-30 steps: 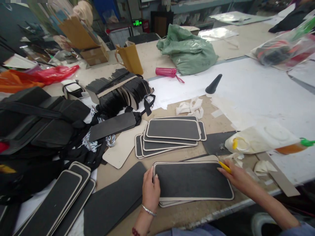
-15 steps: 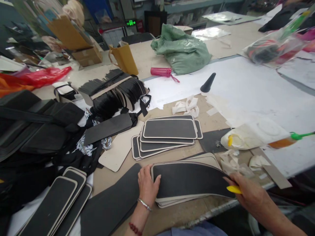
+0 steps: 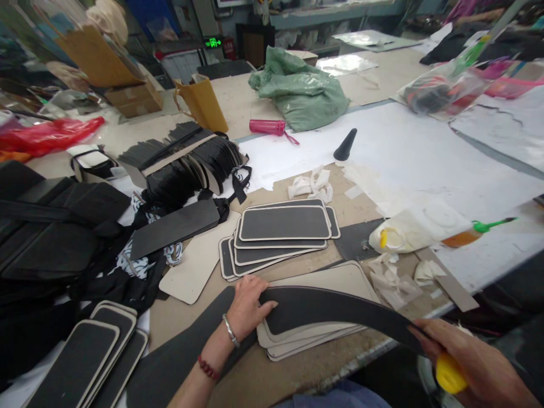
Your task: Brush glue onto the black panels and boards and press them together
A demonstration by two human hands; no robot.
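Note:
A flexible black panel [image 3: 323, 304] lies over a stack of beige boards [image 3: 331, 277], its right end lifted and bowed off them. My left hand [image 3: 249, 303] grips the panel's left end, thumb on top, fingers at the edge. My right hand [image 3: 459, 351] pinches the raised right end beyond the table edge. A yellow-handled tool [image 3: 450, 374] is also held in my right hand; its working end is hidden. Under my left forearm lies a large black sheet [image 3: 182, 345]. Behind the boards sits a pile of black panels with beige borders [image 3: 284, 222].
More bordered panels [image 3: 76, 357] are stacked at front left, near black bags [image 3: 51, 221]. A strapped black bundle [image 3: 182, 158] stands behind. To the right lie a white bottle [image 3: 416, 229], an orange bottle with green nozzle [image 3: 463, 235] and paper scraps [image 3: 393, 283]. A black cone [image 3: 345, 145] stands farther back.
My right hand has moved right and nearer me, lifting and bending the black panel more. More of the beige board beneath shows. My left hand stays at the left end. The view has shifted slightly.

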